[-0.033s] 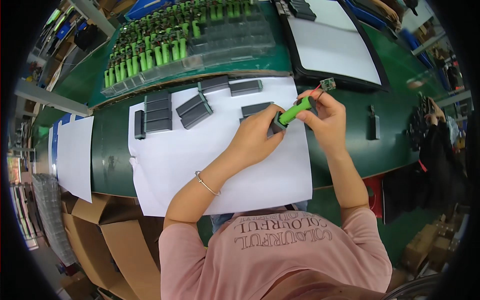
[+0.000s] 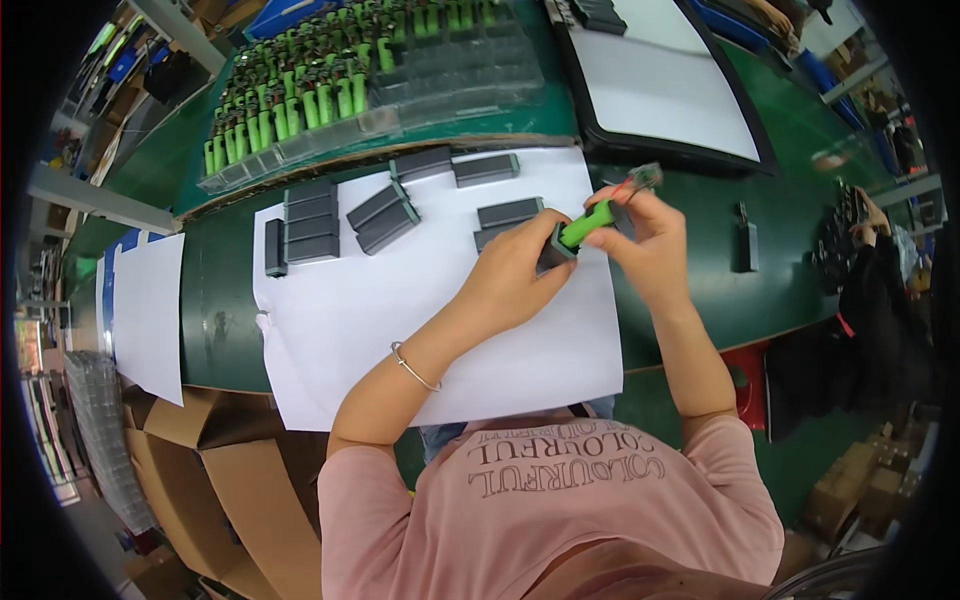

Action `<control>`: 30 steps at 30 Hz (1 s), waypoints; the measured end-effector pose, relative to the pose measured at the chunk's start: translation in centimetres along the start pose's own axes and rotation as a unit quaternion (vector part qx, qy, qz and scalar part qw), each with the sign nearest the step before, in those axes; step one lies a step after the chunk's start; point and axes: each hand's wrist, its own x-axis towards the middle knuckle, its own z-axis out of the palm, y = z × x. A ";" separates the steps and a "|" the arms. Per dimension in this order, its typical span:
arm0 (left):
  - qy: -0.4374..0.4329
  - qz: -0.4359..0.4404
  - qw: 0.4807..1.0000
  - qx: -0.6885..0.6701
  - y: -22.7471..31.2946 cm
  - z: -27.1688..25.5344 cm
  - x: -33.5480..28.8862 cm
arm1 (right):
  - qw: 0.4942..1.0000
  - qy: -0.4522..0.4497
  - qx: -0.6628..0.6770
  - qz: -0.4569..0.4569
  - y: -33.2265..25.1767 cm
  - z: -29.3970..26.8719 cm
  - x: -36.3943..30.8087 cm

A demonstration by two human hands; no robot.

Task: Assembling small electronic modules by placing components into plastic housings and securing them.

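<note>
The green cylinder [image 2: 588, 224], smooth and glossy, was above the right part of the white paper sheet [image 2: 450, 360], slanted, with its lower end in the mouth of a dark grey casing [image 2: 557, 252]. The casing was a boxy, matt piece with a greenish rim. The left hand [image 2: 508, 275] was wrapped around it in a narrow grip. The right hand [image 2: 650, 240] pinched the cylinder's upper part between thumb and fingers. A thin red wire [image 2: 622, 188] ran toward a small, flat circuit board [image 2: 647, 177], which hung blurred just past the sheet's right edge.

On the sheet's far half lay more grey casings [image 2: 384, 218], oblong and straight-sided, some side by side and others at angles; two were partly hidden by the left hand. The sheet itself was smooth, with a crumpled left edge.

Beyond its far edge stood a clear plastic tray [image 2: 460, 90] with ribbed compartments, crowded on its left with green cylinders [image 2: 290, 110]. A black-rimmed panel [image 2: 668, 90] with a flat white face lay beyond the sheet's far right corner. Right of the sheet, one separate casing [image 2: 748, 247] rested on the shiny green tabletop [image 2: 700, 230]. A folded-open cardboard box [image 2: 260, 490] stood below the sheet's near left corner.
</note>
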 end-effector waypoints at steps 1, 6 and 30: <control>-0.015 0.013 1.000 -0.016 0.1 0.9 -0.4 | 0.996 -0.032 -0.087 -0.008 0.1 -0.4 -1.1; -0.036 0.008 0.991 -0.131 0.1 2.8 -1.3 | 0.990 -0.076 -0.111 -0.028 0.0 -1.1 -3.9; 0.031 0.068 0.996 -0.048 -0.2 3.6 0.0 | 0.894 0.250 -0.370 -0.021 0.3 -6.4 -6.8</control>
